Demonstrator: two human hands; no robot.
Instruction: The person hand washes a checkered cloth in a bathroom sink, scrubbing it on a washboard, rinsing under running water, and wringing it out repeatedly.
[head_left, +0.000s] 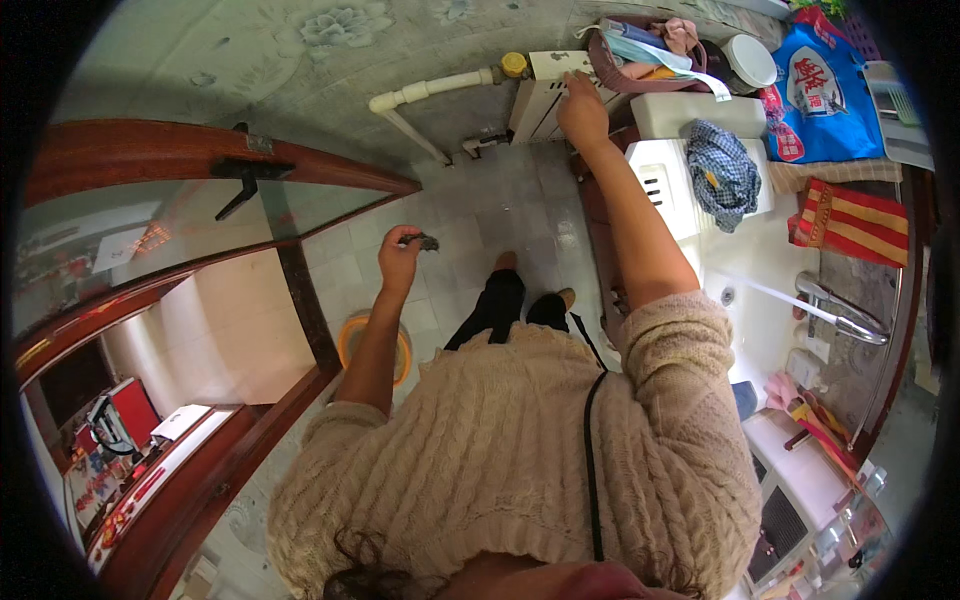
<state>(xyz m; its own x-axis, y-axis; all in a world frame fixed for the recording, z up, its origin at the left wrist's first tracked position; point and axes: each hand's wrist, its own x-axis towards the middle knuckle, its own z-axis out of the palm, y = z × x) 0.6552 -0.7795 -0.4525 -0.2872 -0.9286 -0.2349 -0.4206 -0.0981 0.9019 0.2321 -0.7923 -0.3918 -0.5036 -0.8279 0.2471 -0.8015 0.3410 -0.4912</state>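
Between the thumb and fingers of my left hand (399, 259) is a small dark, wet-looking clump (426, 242), perhaps hair or lint. That hand hangs over the tiled floor. My right hand (585, 112) reaches forward to the top of a white radiator (559, 66), its fingertips at the upper edge. Whether those fingers grip anything is hidden. Just beside them stands a pink basket (615, 71) filled with cloths and small items. A checked blue cloth (721, 172) lies bunched on the washboard part of the white sink (757, 255), right of my forearm.
Water runs from a chrome faucet (847, 322) into the sink. A blue detergent bag (821, 97) and a white-lidded tub (748, 61) stand beyond it. A striped cloth (851, 221) lies at the right. On the left are a wood-framed glass door (247, 172) and an orange-rimmed basin (405, 352).
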